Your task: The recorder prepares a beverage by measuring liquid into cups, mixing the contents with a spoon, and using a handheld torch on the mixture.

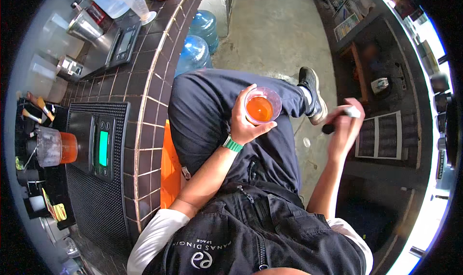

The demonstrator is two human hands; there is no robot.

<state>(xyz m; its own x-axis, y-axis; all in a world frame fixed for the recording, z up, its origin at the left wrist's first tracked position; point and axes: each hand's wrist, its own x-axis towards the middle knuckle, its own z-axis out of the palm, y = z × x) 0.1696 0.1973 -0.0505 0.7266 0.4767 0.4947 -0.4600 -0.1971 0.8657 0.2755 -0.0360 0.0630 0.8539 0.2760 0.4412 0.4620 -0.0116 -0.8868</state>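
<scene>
My left hand grips a clear plastic cup from its side, above my crossed legs. Orange liquid stands inside it. A watch with a green strap is on that wrist. Off to the right, my right hand is raised and blurred by motion. Its fingers are closed around a small black-and-white object, too blurred to identify. The right hand is well apart from the cup.
On the left, a dark tiled counter carries a lit digital scale, a rubber mat, a container of orange liquid, brushes and a second scale. Blue water jugs stand beyond my knee. A dark counter runs along the right.
</scene>
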